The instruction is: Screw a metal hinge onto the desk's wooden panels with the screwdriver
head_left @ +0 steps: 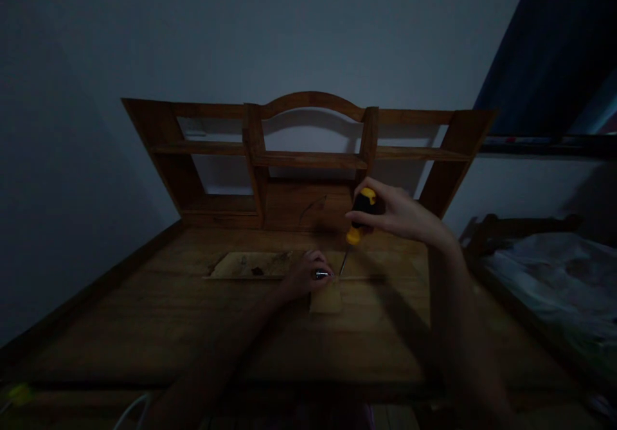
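Observation:
My right hand (385,215) is closed round the yellow and black handle of a screwdriver (365,208). The screwdriver tilts, with its metal shaft pointing down and its tip by a thin wooden board (385,266) lying on the desk. Close to that tip, my left hand (308,272) has its fingers closed on a small shiny metal piece (321,275), whose kind is too dark to make out. Just below the fingers a short, light wooden piece (326,301) meets the board's near edge. Dark stains mark the board's left part. The exact spot under the tip is unclear.
A wooden shelf unit (311,160) rises from the back of the wooden desk (193,327) against a pale wall. At right stands a bed with white, crumpled covering (554,276), below a dark curtain (540,51). A white cable (132,407) shows at the lower left. The room is dim.

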`<state>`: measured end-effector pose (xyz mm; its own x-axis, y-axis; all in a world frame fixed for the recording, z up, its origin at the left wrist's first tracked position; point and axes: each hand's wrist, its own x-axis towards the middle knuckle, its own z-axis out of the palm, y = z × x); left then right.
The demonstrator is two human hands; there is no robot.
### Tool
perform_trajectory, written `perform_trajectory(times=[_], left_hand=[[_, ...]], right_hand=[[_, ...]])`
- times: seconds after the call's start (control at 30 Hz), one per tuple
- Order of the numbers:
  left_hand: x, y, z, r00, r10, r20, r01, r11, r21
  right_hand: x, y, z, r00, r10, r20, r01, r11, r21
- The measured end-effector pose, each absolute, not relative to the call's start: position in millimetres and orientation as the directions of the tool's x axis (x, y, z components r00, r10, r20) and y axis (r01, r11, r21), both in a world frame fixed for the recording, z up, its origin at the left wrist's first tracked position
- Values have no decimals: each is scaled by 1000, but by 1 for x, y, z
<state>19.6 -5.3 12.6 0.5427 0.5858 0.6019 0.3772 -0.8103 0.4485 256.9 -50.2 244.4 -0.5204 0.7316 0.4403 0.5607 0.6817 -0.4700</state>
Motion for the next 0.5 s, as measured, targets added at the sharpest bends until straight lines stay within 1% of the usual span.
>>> perform_trajectory(times=[0.07,0.2,0.3,0.4,0.5], left_hand=[[20,-5,12,538,578,614,368,-816,445],[20,-6,11,542,571,617,358,-821,446],[21,-7,12,534,579,616,363,-815,452],[21,-9,15,543,588,600,373,-809,455],[21,-10,18,548,592,591,371,-805,462]], right_hand=[[249,-53,239,-553,712,433,553,702,-448],[241,-52,229,-587,663,464,559,747,-360],[240,-49,226,-616,647,449,556,761,-335],[240,-46,225,-607,640,471,571,763,-302],[240,-44,224,-608,632,480,566,769,-297]])
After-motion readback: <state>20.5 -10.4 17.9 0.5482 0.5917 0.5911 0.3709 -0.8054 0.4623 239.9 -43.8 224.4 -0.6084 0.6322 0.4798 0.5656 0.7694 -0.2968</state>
